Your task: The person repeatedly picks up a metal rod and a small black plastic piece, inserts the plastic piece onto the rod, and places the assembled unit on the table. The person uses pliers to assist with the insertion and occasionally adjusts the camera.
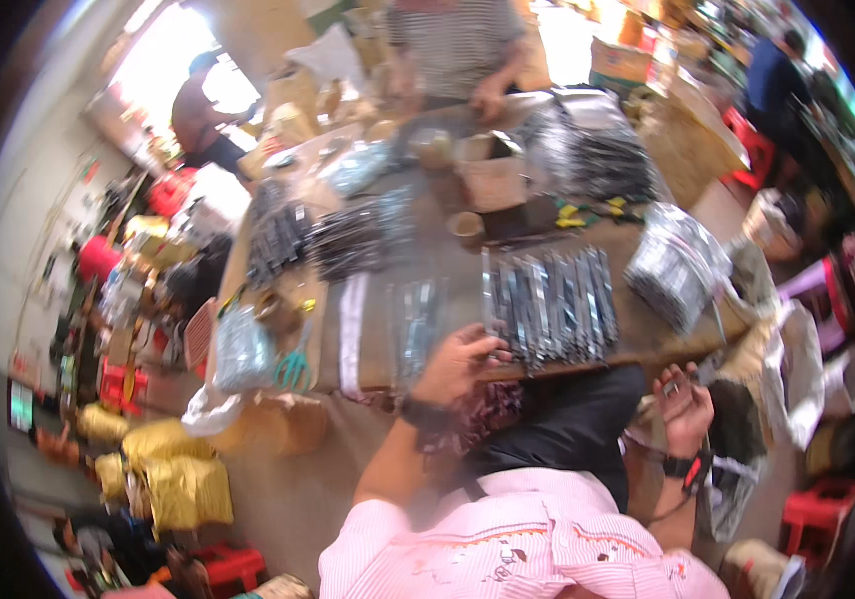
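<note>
Two hands in view, frame is motion-blurred, so detail is limited. Going left to right.

Far left of my left hand: gold bags [183,469] on the floor, and a red stool [223,567] below them. Closer in, at the table [372,344] edge, a clear bag of parts [241,349] with teal scissors [294,367] just beside it. Between the scissors and my hand lies a white strip [351,334], then a clear packet [415,324].

Left hand [462,361]: dark watch on the wrist, fingers curled narrow, fingertips touching the near-left corner of a row of silvery packets [552,304]. Whether it actually grips one, I cannot tell; too blurred. The row lies flat on the table, running right from the hand, packets side by side.

Beyond the hand: dark packet piles [322,238], a cardboard box [492,180], and a tape roll [467,230] just this side of it. A person in a striped shirt [452,40] stands at the far edge.

Right of the row: a heap of silvery packets [677,265], near the table's right end.

Right hand [685,404]: off the table, low, palm up, fingers loosely half-open, dark band with red on the wrist. Something small may sit at the fingertips; can't resolve it. Well apart from the row. White bags [797,369] just right of it, and another red stool [817,514] below.
</note>
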